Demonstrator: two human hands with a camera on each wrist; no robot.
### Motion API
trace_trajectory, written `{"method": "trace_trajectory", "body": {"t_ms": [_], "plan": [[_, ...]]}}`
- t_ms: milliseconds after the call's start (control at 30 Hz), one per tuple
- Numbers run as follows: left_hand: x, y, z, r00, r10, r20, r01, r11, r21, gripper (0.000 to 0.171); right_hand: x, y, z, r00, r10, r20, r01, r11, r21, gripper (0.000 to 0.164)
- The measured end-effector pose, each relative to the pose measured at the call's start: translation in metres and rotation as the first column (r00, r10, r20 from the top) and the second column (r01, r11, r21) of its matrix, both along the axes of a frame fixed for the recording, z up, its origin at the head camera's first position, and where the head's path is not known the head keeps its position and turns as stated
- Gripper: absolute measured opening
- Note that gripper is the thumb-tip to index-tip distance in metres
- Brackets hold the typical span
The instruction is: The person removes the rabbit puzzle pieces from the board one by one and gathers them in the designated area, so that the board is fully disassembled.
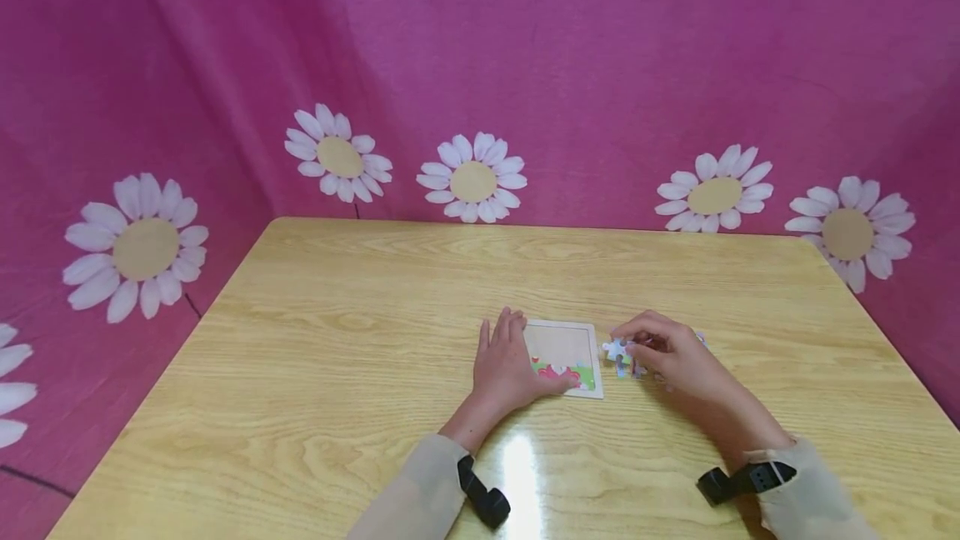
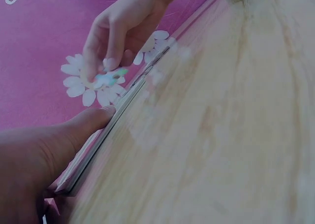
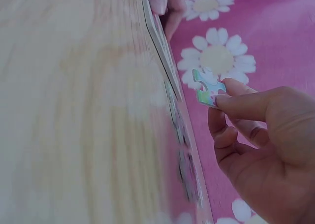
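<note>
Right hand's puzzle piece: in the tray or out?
Out: the right hand pinches the puzzle piece above the table, right of the tray in the head view.

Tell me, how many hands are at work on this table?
2: the left hand touches the puzzle board, and the right hand pinches a puzzle piece beside it.

1. Head view: fairly bright, even light; source outside the picture.
2. White glare (image 1: 520,477) marks the near part of the tabletop (image 1: 337,332), between the two sleeves (image 1: 420,490).
3. A soft shadow falls beneath the right forearm (image 1: 738,419); the pink cloth (image 1: 570,40) darkens in its folds at left.
4. Wrist views: dimmer, hazy, cool in tone; wood grain smeared, puzzle pieces (image 3: 188,177) at the right wrist blurred.
</note>
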State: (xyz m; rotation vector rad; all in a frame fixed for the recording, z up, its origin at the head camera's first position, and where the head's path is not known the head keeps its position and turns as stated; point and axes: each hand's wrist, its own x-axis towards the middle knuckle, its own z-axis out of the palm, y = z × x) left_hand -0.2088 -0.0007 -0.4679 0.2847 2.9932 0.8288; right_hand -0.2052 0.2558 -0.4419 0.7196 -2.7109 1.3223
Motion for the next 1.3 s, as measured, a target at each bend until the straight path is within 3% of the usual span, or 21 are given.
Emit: {"method": "trace_trajectory", "body": {"t_ms": [267, 533, 1300], "plan": [[0.0, -0.001, 0.0, 1.0, -0.003, -0.003, 0.003, 1.0, 0.017, 0.114, 0.008, 0.02, 0.0, 0.996, -0.029, -0.086, 0.03, 0.999, 0.012, 0.021], [0.001, -0.001, 0.001, 1.0, -0.005, -0.007, 0.005, 1.0, 0.021, 0.115, 0.016, 0.039, -0.002, 0.995, -0.038, -0.089, 0.036, 0.999, -0.022, 0.021], [0.003, -0.002, 0.004, 1.0, -0.007, -0.007, 0.007, 1.0, 0.007, 0.116, 0.035, 0.081, -0.006, 0.985, -0.118, -0.125, 0.124, 0.992, 0.037, 0.02]]}}
